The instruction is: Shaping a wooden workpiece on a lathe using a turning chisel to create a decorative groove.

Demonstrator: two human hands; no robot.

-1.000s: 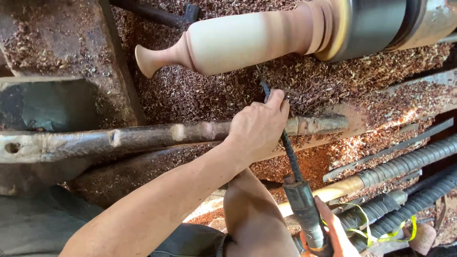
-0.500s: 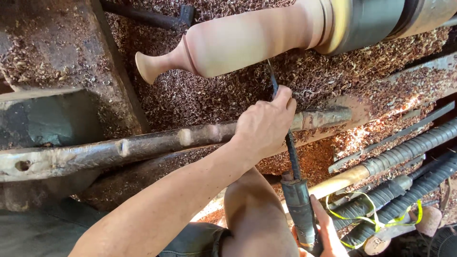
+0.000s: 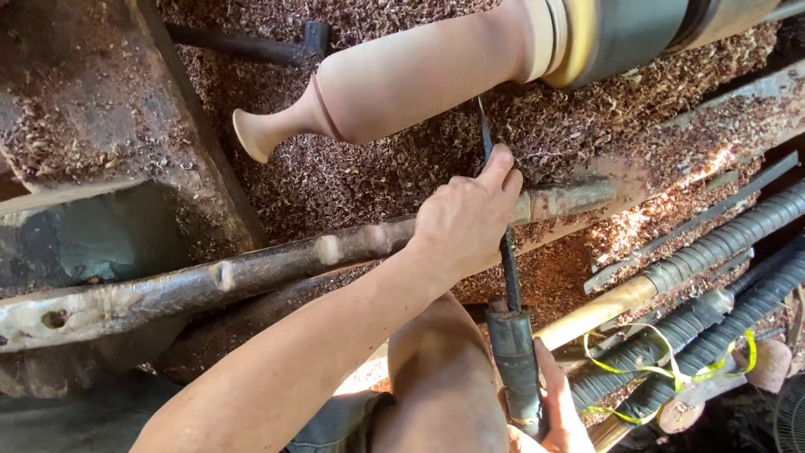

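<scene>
A pale turned wooden piece (image 3: 419, 75) with a narrow neck and flared end lies across the top, fixed in a dark chuck (image 3: 637, 29). My left hand (image 3: 465, 222) rests on a rough wooden rest bar (image 3: 277, 264) and pinches the dark steel shaft of a chisel (image 3: 509, 268). The chisel tip reaches up to the underside of the wooden piece. My right hand (image 3: 560, 415) grips the chisel's dark handle (image 3: 514, 361) at the bottom edge, beside my knee (image 3: 444, 377).
Reddish wood shavings (image 3: 352, 176) cover the lathe bed. Several long tools with wrapped handles (image 3: 713, 243) lie at the right, with a yellow strap (image 3: 662, 352) over them. A grey metal block (image 3: 92, 235) sits at the left, a dark bar (image 3: 251, 46) at the top.
My left hand and the chisel have shifted a little to the right along the rest bar, and the tip sits closer under the wooden piece. The view has also shifted slightly.
</scene>
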